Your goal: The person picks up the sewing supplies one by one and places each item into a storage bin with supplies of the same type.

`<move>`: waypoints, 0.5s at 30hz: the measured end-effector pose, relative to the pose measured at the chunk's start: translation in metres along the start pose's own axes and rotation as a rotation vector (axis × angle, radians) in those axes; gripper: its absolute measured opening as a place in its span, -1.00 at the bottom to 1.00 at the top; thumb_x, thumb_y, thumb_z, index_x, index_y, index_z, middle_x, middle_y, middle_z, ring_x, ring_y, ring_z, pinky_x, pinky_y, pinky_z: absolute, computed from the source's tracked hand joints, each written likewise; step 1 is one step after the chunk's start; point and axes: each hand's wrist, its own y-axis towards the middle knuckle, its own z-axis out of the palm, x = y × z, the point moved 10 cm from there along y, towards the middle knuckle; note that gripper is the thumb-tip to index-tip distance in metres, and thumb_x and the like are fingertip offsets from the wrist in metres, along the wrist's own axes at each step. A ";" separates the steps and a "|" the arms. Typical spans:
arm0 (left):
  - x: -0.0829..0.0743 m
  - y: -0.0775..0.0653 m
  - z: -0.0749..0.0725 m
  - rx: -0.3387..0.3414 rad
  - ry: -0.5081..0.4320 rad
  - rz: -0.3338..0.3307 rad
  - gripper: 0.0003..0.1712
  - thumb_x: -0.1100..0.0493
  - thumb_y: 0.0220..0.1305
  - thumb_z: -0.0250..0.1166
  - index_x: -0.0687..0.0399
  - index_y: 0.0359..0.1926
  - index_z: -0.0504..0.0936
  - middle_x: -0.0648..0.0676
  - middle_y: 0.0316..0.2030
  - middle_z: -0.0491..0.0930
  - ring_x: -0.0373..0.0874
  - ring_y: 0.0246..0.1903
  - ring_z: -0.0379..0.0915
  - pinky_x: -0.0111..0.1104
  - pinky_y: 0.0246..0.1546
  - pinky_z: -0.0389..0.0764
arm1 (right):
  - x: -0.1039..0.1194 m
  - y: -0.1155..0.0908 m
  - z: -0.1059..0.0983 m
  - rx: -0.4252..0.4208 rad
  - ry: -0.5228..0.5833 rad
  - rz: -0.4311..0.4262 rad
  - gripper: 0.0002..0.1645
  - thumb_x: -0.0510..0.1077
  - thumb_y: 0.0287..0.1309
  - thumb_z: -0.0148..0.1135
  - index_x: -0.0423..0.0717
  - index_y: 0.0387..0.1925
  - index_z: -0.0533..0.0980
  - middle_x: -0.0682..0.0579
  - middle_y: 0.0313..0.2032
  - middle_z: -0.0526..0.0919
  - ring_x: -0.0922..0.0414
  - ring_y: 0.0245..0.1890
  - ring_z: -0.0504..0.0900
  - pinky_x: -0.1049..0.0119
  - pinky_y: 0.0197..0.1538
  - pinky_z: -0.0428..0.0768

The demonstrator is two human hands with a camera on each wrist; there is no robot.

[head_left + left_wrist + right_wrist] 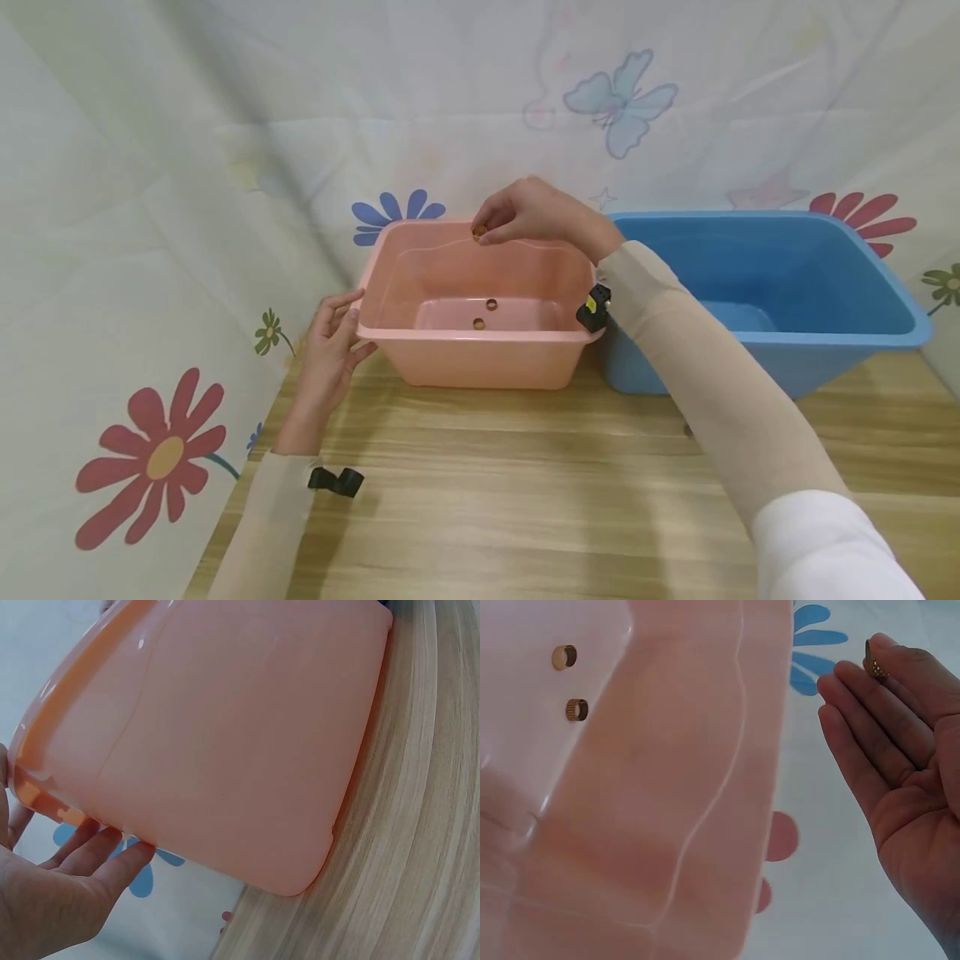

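Observation:
My right hand (528, 212) pinches a gold ring (874, 666) between thumb and index finger, above the far rim of the pink tub (480, 360). In the right wrist view its other fingers stretch out, and the ring shows a textured band. Two more gold rings lie apart on the tub's floor: a smooth-looking one (558, 658) and a ribbed one (571, 710). At the tub's left end my left hand (327, 354) holds the rim. The left wrist view has several fingertips (139, 856) of it against the tub's outer wall.
A larger blue tub (810, 340) stands close beside the pink one on the right. Both rest on a wood-grain table (480, 483). By my right sleeve (735, 408) a small dark thing (687, 430) lies partly hidden. A printed curtain (480, 100) hangs behind.

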 end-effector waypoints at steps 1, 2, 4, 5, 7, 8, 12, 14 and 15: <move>0.000 0.000 0.000 -0.001 0.001 0.000 -0.51 0.04 0.52 0.18 0.03 0.37 0.39 0.12 0.20 0.41 -0.04 -0.01 0.60 -0.34 -0.13 0.72 | -0.004 0.001 0.002 0.011 0.021 0.003 -0.69 -0.15 0.30 0.39 -0.10 0.05 0.68 0.05 -0.07 0.77 0.18 -0.04 0.73 0.26 0.11 0.65; 0.000 0.000 0.000 -0.002 0.002 0.000 -0.51 0.04 0.52 0.18 0.02 0.37 0.39 0.12 0.20 0.42 -0.04 -0.01 0.61 -0.34 -0.13 0.72 | -0.008 0.002 0.005 0.022 0.045 0.009 -0.67 -0.16 0.30 0.39 -0.13 0.06 0.68 0.03 -0.07 0.77 0.16 -0.03 0.73 0.25 0.12 0.65; 0.000 0.001 0.000 -0.002 0.000 0.001 -0.51 0.04 0.52 0.18 0.03 0.37 0.39 0.11 0.20 0.42 -0.04 0.00 0.61 -0.33 -0.12 0.72 | -0.017 0.004 0.009 0.040 0.087 0.027 -0.67 -0.20 0.29 0.38 -0.15 0.07 0.67 0.01 -0.07 0.77 0.12 -0.02 0.74 0.23 0.12 0.65; 0.000 0.001 0.000 -0.001 -0.003 0.000 -0.51 0.04 0.52 0.18 0.03 0.37 0.39 0.11 0.20 0.42 -0.04 0.00 0.61 -0.33 -0.12 0.72 | -0.022 0.005 0.011 0.044 0.107 0.038 -0.67 -0.21 0.30 0.38 -0.16 0.08 0.67 0.00 -0.06 0.77 0.11 -0.02 0.74 0.20 0.13 0.65; 0.001 0.001 0.000 -0.003 -0.004 -0.003 -0.51 0.04 0.52 0.18 0.02 0.37 0.40 0.11 0.19 0.42 -0.04 0.00 0.61 -0.33 -0.11 0.72 | -0.029 0.007 0.012 0.041 0.138 0.053 -0.66 -0.22 0.29 0.38 -0.17 0.08 0.66 -0.01 -0.06 0.77 0.10 -0.04 0.74 0.15 0.14 0.65; 0.001 0.001 -0.001 -0.003 -0.004 -0.005 -0.51 0.04 0.52 0.18 0.02 0.37 0.40 0.11 0.19 0.42 -0.04 0.00 0.61 -0.33 -0.12 0.72 | -0.031 0.007 0.013 0.040 0.153 0.060 -0.67 -0.23 0.30 0.37 -0.16 0.08 0.66 -0.02 -0.05 0.77 0.10 -0.04 0.74 0.12 0.15 0.65; 0.002 0.001 -0.001 -0.003 -0.005 -0.007 -0.52 0.04 0.53 0.17 0.02 0.37 0.40 0.10 0.19 0.42 -0.05 0.00 0.60 -0.33 -0.12 0.72 | -0.037 0.011 0.017 0.042 0.179 0.079 -0.70 -0.25 0.29 0.37 -0.15 0.05 0.68 -0.05 -0.05 0.76 0.08 -0.06 0.74 0.08 0.14 0.65; 0.001 0.001 0.000 -0.002 -0.007 -0.005 -0.52 0.04 0.53 0.17 0.02 0.37 0.40 0.11 0.20 0.42 -0.06 -0.01 0.60 -0.33 -0.12 0.72 | -0.038 0.014 0.021 0.066 0.176 0.081 -0.70 -0.25 0.28 0.38 -0.16 0.04 0.68 -0.06 -0.05 0.76 0.05 -0.05 0.74 0.10 0.12 0.67; 0.001 0.001 0.000 -0.002 -0.008 -0.004 -0.52 0.04 0.53 0.17 0.03 0.37 0.40 0.11 0.20 0.42 -0.06 -0.01 0.60 -0.33 -0.13 0.72 | -0.039 0.016 0.025 0.083 0.174 0.081 -0.70 -0.25 0.28 0.38 -0.18 0.04 0.68 -0.07 -0.05 0.76 0.03 -0.04 0.74 0.12 0.11 0.67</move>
